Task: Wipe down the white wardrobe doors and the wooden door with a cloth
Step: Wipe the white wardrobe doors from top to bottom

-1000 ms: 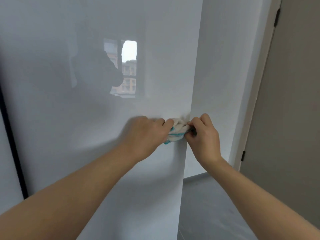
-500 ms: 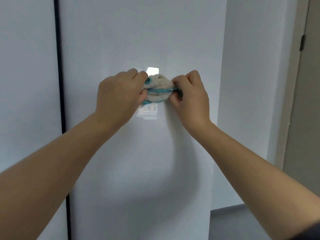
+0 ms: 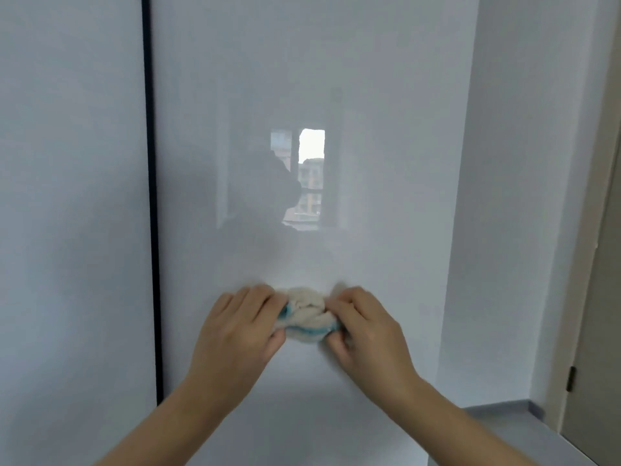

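Note:
A glossy white wardrobe door (image 3: 302, 79) fills the middle of the view and mirrors a window. A bunched cream cloth with blue stripes (image 3: 307, 314) is pressed against this door. My left hand (image 3: 235, 331) grips the cloth's left end. My right hand (image 3: 366, 327) grips its right end. A second white wardrobe door (image 3: 67, 196) stands to the left, past a dark vertical gap (image 3: 152, 196). A strip of the wooden door (image 3: 601, 331) shows at the far right edge.
A white wall (image 3: 524, 163) runs between the wardrobe and the wooden door's pale frame (image 3: 568, 331). A dark hinge (image 3: 570, 378) sits on that frame. Grey floor (image 3: 504, 432) with a grey skirting lies at the lower right.
Both hands with the cloth have slid down the wardrobe door from where they were half a second ago. The view shifted, and the window reflection now shows above the hands.

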A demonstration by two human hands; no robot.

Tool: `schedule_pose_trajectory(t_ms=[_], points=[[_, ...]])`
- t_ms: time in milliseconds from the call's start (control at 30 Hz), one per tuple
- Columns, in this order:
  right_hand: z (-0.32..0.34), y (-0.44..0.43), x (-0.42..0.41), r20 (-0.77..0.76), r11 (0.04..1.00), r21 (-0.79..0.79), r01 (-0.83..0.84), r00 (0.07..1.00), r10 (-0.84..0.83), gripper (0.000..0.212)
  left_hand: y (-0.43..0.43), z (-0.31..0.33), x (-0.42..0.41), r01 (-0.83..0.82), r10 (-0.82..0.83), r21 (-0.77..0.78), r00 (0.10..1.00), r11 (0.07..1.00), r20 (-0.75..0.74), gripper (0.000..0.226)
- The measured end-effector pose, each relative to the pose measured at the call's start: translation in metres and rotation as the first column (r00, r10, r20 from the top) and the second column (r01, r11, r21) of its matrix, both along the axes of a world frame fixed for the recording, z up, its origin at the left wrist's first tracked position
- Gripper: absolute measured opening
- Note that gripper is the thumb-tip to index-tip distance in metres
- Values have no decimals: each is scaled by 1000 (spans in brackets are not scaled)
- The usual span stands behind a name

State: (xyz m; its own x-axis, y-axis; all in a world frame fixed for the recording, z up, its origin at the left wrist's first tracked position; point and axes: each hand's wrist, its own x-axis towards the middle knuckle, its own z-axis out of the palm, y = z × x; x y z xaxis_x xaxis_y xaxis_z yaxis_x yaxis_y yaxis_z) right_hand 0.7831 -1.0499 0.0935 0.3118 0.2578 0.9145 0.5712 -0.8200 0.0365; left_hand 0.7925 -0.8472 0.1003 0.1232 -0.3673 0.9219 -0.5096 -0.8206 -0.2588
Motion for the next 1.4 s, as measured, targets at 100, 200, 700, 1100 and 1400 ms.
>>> schedule_pose_trajectory(t_ms=[100, 200, 700, 1100, 1400], points=[[8, -3, -1, -17, 999, 14, 29, 999, -28, 27, -3, 8, -4, 50, -52, -28, 997, 998, -61, 23], [46, -12, 2, 44, 994, 93, 63, 997, -68, 27, -14, 55, -5, 75, -75, -35, 997, 997, -17, 18], [194, -131, -2, -50, 921, 327, 212, 977, -208, 39, -151, 231, 19, 165, -165, 149, 986, 975, -13, 29], [22, -138, -26, -593, 923, 237, 302, 798, -109, 59, -162, 68, 8, 125, -16, 434, 969, 892, -248, 37], [142, -141, -96, -565, 905, 335, 263, 824, -31, 47, -151, 177, -56, 230, -106, 154, 819, 961, -564, 26]])
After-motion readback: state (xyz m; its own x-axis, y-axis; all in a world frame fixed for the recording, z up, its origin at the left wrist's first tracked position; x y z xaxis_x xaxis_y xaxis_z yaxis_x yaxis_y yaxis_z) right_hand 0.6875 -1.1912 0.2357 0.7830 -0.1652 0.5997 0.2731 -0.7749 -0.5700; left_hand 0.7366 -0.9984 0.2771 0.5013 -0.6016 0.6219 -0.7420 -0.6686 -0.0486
